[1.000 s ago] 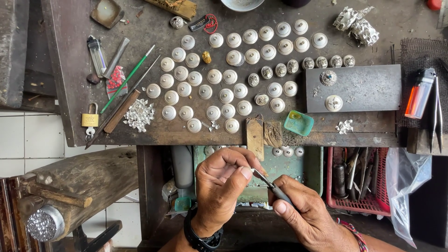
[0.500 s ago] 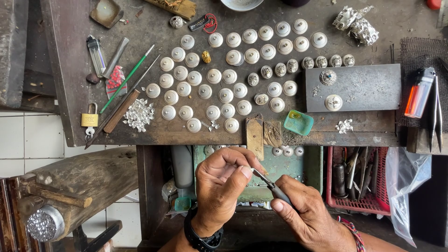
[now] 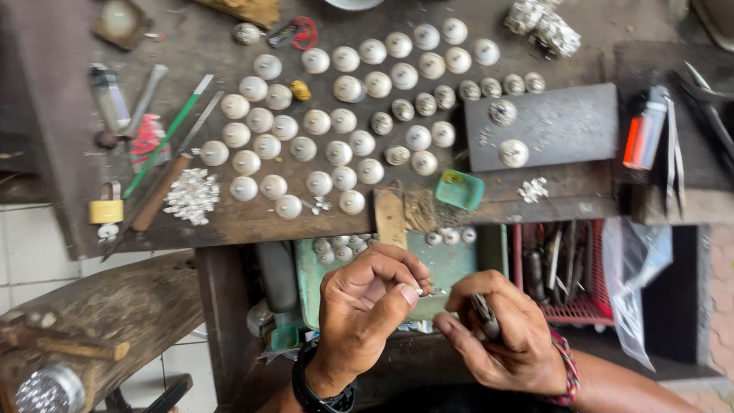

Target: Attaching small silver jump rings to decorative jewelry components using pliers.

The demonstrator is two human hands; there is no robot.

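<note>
My left hand (image 3: 365, 306), with a black watch at the wrist, pinches a tiny silver piece (image 3: 423, 291) between thumb and fingertips over the green tray (image 3: 447, 264). My right hand (image 3: 501, 333), wearing a beaded bracelet, grips a slim dark metal tool (image 3: 485, 315) whose tip points at that piece. Both hands hover close together below the workbench's front edge. Several round silver domes (image 3: 342, 121) lie in rows on the bench above them.
A grey metal slab (image 3: 566, 122) carries two domes. A small teal dish (image 3: 459, 189), a pile of silver bits (image 3: 191, 196), files and a green-handled tool (image 3: 170, 134), a brass padlock (image 3: 105, 209), an orange lighter (image 3: 641, 136) and a red basket (image 3: 569, 271) of tools surround the work.
The hands stay together at the tray; my right hand has closed more around the tool, so less of its shaft shows. The view has shifted slightly.
</note>
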